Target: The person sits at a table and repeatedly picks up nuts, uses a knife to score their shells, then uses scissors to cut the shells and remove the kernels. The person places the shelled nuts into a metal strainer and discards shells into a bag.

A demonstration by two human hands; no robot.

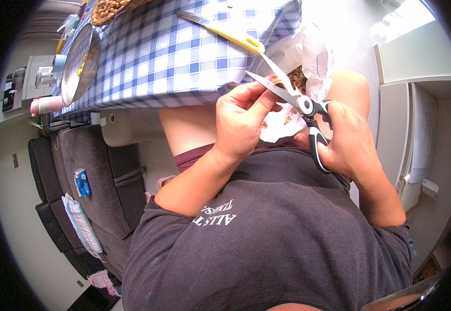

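Note:
My right hand (350,140) grips the black-and-white handles of the kitchen scissors (305,105), whose blades are spread apart. In front of them, my left hand (245,114) pinches a small brown nut (276,81) between thumb and fingers. The nut sits between the blades, partly hidden by the nearer one. Below the hands, a white plastic bag (316,58) hangs open between the thighs with brown shell pieces (297,79) inside. More brown bits lie on its white near part (283,126).
A yellow-handled knife (237,37) rests on the blue-and-white checked tablecloth (163,66) close to the table edge. Farther left stand a mesh strainer (79,74) holding a few yellow kernels (81,66) and a wicker basket (104,19) of nuts. A dark sofa (89,155) is at left, a cabinet (392,128) at right.

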